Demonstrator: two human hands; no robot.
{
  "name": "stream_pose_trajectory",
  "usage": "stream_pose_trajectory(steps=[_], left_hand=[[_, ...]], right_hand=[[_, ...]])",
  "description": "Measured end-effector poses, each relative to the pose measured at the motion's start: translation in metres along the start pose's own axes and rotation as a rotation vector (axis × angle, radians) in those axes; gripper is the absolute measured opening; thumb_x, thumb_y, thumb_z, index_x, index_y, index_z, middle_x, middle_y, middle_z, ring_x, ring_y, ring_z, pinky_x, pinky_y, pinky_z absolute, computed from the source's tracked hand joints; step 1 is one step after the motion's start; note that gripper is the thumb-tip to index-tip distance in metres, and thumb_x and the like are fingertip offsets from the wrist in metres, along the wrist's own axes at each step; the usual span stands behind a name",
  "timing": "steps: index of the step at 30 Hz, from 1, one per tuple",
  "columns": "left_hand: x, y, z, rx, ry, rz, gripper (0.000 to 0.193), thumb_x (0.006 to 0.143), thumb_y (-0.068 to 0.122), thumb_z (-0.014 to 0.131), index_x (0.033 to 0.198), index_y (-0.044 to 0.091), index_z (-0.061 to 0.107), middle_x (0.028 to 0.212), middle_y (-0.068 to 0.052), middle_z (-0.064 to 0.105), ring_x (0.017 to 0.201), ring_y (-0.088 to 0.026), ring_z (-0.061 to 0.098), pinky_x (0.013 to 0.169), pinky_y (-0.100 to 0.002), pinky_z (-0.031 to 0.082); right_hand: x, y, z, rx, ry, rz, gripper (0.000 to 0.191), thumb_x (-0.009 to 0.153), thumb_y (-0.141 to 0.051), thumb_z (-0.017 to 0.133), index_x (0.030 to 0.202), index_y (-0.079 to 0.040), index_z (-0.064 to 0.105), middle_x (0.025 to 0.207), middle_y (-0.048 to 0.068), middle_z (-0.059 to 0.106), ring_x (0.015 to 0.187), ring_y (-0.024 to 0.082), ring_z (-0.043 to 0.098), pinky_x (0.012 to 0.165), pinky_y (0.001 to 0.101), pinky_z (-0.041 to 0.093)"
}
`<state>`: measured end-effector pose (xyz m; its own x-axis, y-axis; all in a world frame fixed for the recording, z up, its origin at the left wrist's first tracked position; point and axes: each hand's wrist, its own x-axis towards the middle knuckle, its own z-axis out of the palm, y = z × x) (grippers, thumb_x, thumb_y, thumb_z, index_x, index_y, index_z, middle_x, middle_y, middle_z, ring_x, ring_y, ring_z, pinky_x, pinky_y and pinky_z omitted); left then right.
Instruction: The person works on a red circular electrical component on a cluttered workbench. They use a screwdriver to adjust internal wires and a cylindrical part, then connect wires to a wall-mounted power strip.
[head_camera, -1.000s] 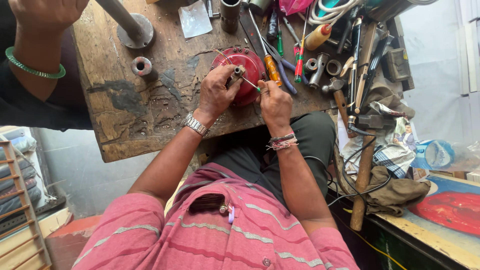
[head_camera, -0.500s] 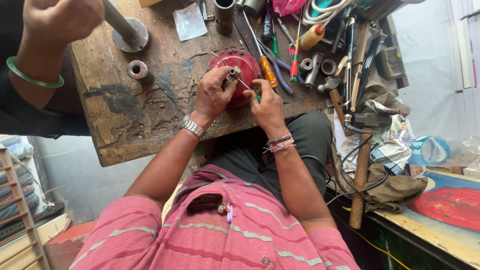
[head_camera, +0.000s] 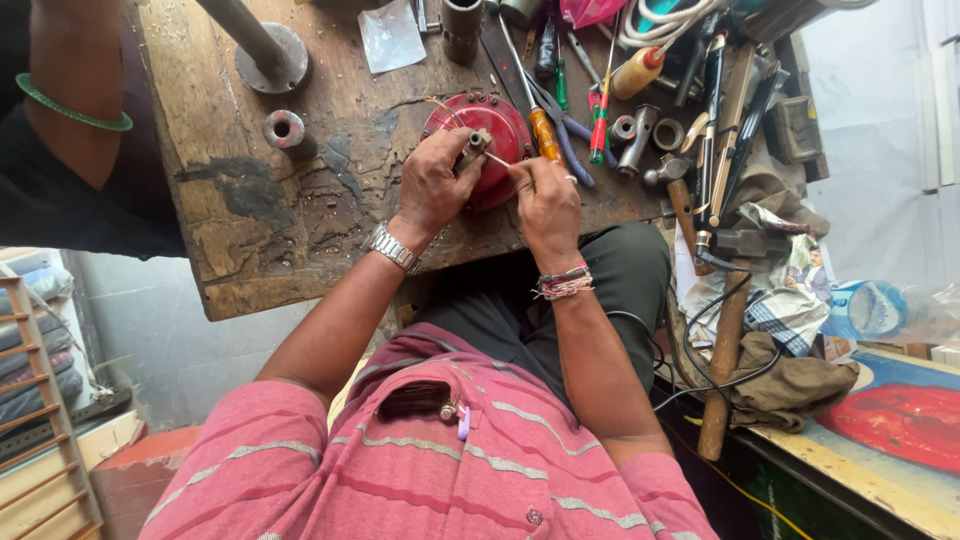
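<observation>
A round red metal part (head_camera: 497, 125) lies on the worn wooden workbench (head_camera: 300, 220). My left hand (head_camera: 435, 185) grips a small grey metal piece (head_camera: 474, 146) over it. My right hand (head_camera: 545, 205) is closed on a thin tool with a fine metal tip (head_camera: 497, 160) that touches that piece. A watch sits on my left wrist and thread bands on my right wrist. What lies under my hands on the red part is hidden.
Screwdrivers (head_camera: 543, 130), pliers, sockets (head_camera: 634, 135) and a hammer (head_camera: 725, 340) crowd the bench's right side. A metal post on a round base (head_camera: 262, 50) and a small ring (head_camera: 284, 128) stand at the left. Another person's arm with a green bangle (head_camera: 72, 108) rests at the far left.
The view has shifted slightly. My hands stay together over the red part, with small finger movements. The other person's hand near the metal post has moved up out of view.
</observation>
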<state>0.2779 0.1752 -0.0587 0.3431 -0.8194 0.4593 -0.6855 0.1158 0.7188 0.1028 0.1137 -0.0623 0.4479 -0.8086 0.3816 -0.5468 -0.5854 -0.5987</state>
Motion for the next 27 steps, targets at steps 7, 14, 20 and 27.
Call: stream_pose_trajectory(steps=[7, 14, 20, 27], left_hand=[[0.0, 0.0, 0.0, -0.001, -0.022, -0.007, 0.028, 0.088, 0.011, 0.079, 0.113, 0.003, 0.068, 0.097, -0.014, 0.069, 0.089, -0.034, 0.069, 0.08, -0.043, 0.055], [0.0, 0.001, 0.003, 0.015, -0.011, 0.016, 0.029, 0.088, 0.011, 0.079, 0.113, 0.004, 0.068, 0.096, -0.015, 0.069, 0.089, -0.034, 0.068, 0.079, -0.043, 0.055], [-0.001, 0.001, 0.002, 0.006, -0.023, 0.012, 0.028, 0.089, 0.012, 0.079, 0.114, 0.005, 0.068, 0.094, -0.014, 0.069, 0.086, -0.033, 0.068, 0.078, -0.043, 0.055], [-0.003, 0.002, 0.001, 0.027, -0.029, 0.011, 0.029, 0.09, 0.013, 0.079, 0.115, 0.004, 0.068, 0.092, -0.014, 0.067, 0.084, -0.033, 0.067, 0.076, -0.043, 0.054]], right_hand=[[-0.002, 0.002, 0.002, 0.142, -0.055, 0.063, 0.04, 0.09, -0.035, 0.077, 0.107, -0.002, 0.063, 0.091, 0.017, 0.07, 0.083, 0.039, 0.068, 0.07, 0.0474, 0.053], [-0.002, 0.006, 0.0, 0.055, -0.18, 0.214, 0.029, 0.099, -0.033, 0.07, 0.112, -0.007, 0.066, 0.086, 0.015, 0.073, 0.083, 0.037, 0.071, 0.073, 0.0462, 0.053], [-0.001, 0.005, -0.004, 0.128, -0.043, 0.049, 0.018, 0.1, -0.026, 0.068, 0.108, -0.01, 0.067, 0.095, 0.014, 0.074, 0.088, 0.035, 0.072, 0.076, 0.0433, 0.055], [-0.003, -0.006, -0.008, 0.173, -0.048, 0.073, 0.039, 0.09, -0.033, 0.074, 0.104, 0.001, 0.061, 0.091, 0.019, 0.07, 0.082, 0.037, 0.068, 0.07, 0.0452, 0.053]])
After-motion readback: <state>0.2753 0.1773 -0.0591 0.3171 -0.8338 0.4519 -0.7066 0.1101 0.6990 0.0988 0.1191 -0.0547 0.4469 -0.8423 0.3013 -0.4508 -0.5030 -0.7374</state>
